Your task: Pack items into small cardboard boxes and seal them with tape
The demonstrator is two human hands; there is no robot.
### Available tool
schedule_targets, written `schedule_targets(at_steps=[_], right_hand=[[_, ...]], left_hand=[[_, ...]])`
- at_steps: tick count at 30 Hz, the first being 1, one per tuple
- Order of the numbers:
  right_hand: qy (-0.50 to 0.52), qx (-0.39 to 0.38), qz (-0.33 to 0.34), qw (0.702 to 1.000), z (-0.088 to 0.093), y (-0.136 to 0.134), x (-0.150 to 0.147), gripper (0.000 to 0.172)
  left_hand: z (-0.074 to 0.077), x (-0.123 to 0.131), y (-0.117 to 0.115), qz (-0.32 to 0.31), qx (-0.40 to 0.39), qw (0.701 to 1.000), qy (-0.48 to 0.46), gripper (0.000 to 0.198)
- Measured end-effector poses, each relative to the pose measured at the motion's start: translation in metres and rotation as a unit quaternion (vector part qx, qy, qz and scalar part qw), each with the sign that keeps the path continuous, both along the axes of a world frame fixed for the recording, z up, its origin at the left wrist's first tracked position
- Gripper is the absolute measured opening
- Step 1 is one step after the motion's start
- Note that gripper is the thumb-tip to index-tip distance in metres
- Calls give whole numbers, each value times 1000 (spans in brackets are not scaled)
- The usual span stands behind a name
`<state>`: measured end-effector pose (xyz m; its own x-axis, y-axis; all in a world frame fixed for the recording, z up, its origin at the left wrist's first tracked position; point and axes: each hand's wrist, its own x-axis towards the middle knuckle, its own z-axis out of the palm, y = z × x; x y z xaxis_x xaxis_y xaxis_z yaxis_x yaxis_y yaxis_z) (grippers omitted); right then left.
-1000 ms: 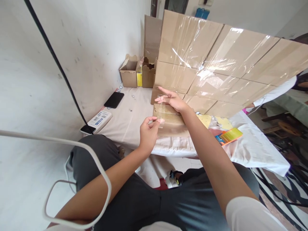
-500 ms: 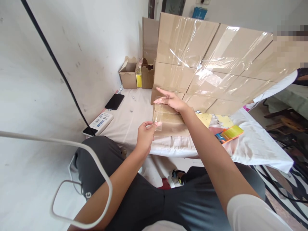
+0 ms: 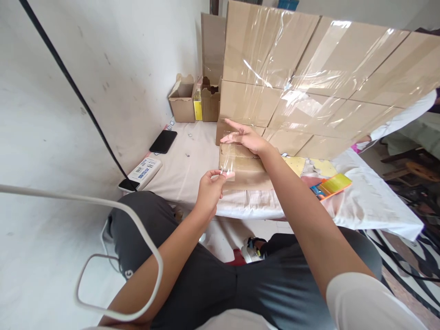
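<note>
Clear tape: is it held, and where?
The left hand pinches the clear tape near its lower end; whether the right hand grips its upper end is unclear.

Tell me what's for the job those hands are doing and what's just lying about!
Likely in the job:
clear tape, pinched by the left hand
small cardboard box, below the right hand
perhaps the wrapped box stack behind

Probably just lying about:
black phone
white printed block
yellow-orange packet

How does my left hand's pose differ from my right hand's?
The left hand pinches the clear tape at its near end; the right hand has its fingers spread. The left hand is nearer you, the right hand farther. Both are bare and close to the cardboard box.
</note>
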<state>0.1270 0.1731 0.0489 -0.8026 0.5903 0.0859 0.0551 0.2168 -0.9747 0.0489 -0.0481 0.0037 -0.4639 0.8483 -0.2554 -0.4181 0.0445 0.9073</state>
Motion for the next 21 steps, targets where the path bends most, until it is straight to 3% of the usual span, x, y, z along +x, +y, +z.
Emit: schedule_targets(at_steps=[8,15,21], right_hand=[[-13,-11,-32,999,3,-2,-1,89],[-10,-19,-38,999,4,-3,-1,88],[-4,-23,-41,999,4,-5,-2,86]], left_hand=[[-12,-1,3,-15,4,999,50,25],[-29,0,8,9,49,979,200,25],[-35,1,10,23,68,967,244,26]])
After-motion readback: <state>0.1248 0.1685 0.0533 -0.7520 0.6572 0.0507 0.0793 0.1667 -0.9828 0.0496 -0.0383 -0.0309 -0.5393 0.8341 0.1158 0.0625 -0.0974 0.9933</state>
